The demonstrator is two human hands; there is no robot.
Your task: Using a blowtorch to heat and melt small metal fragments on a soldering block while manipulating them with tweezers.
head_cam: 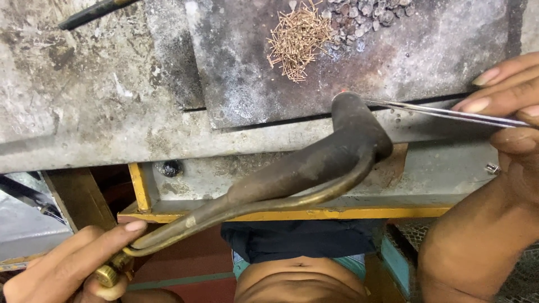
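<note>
The left hand (73,261) is closed around the brass handle of a gas torch (303,165), and the right hand (508,106) pinches thin steel tweezers (443,114). The torch tip and tweezer tips meet on the dark metal plate (426,50), just below the heap of little copper pins (297,38) and grey bits (368,15). It looks like a heating step, so both hands likely need to stay steady.

A small metalworking workshop is showing here; a scorched, pitted grey surface (112,101) is carrying a heap of short copper-coloured pins (297,39) and grey lumps (368,14); a brass gas torch (303,168) is reaching over it; a yellow-painted steel frame (281,214) is running beneath.
</note>
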